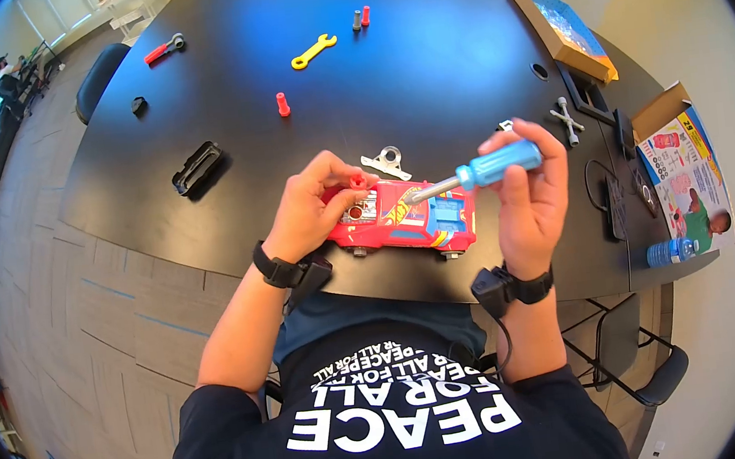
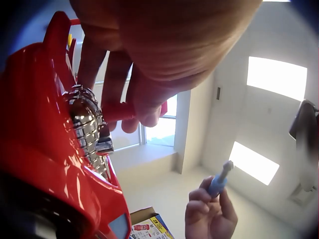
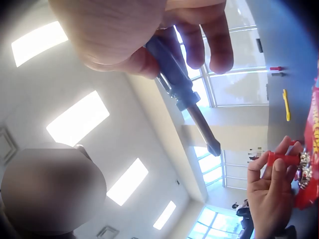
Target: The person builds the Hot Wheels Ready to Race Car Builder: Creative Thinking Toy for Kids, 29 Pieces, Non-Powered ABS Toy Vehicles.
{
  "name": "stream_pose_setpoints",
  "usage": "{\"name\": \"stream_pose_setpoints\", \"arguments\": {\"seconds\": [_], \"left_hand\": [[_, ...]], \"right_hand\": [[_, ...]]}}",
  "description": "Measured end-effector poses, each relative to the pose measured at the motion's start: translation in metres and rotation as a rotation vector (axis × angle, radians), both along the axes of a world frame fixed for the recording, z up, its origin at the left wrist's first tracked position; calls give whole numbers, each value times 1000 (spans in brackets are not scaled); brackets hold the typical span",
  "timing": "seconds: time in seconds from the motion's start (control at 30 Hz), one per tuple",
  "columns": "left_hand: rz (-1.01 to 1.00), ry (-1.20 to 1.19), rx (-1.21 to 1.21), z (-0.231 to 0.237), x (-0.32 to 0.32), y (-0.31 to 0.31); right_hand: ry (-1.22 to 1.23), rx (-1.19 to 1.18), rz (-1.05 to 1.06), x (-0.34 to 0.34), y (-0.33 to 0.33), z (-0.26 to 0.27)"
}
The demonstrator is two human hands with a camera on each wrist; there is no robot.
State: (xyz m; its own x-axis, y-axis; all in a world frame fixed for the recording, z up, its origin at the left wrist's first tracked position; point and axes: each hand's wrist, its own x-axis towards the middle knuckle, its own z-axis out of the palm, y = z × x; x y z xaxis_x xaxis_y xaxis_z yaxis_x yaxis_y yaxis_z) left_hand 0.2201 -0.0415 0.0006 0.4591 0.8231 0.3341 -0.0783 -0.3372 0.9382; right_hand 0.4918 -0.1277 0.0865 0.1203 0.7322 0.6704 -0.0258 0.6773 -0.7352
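Observation:
A red toy car (image 1: 402,216) stands near the table's front edge, with a chrome engine (image 2: 87,127) at its hood. The left hand (image 1: 314,201) pinches a small red peg (image 2: 119,110) between thumb and fingers, its end against or close beside the engine; exact contact cannot be told. Above the car's rear, the right hand (image 1: 532,197) grips a blue-handled screwdriver (image 1: 498,165). The screwdriver's grey tip points left over the car's roof in the head view; in the right wrist view the shaft (image 3: 204,127) stands apart from the car.
Behind the car lies a white and clear part (image 1: 387,165). Farther off are a red peg (image 1: 283,105), a yellow wrench (image 1: 314,51), a red ratchet (image 1: 165,49) and a black tray (image 1: 198,169). At right are a grey cross wrench (image 1: 567,121), boxes (image 1: 682,166) and a water bottle (image 1: 672,251).

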Motion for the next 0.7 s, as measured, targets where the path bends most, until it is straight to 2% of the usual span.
{"name": "stream_pose_setpoints", "arguments": {"seconds": [0.03,0.1,0.13,0.3,0.4,0.53,0.6,0.63,0.7], "left_hand": [[6,-2,5,3,0,-3],[66,229,77,12,0,-9],[67,129,60,9,1,-11],[37,186,37,11,-7,-15],[94,255,178,15,-9,-17],[105,181,189,21,-5,-23],[120,57,237,7,0,-18],[118,56,236,5,1,-19],[108,45,91,5,1,-20]], "right_hand": [[-71,45,-61,-9,9,2],[-94,-2,-31,-26,21,7],[-140,-3,-20,-32,28,6],[-369,8,-5,-57,51,-1],[-566,55,-52,-62,53,1],[-705,80,-94,-68,48,8],[-1067,-331,-250,-73,39,17],[-1068,-333,-252,-74,41,14],[-775,23,-223,-76,50,9]]}}
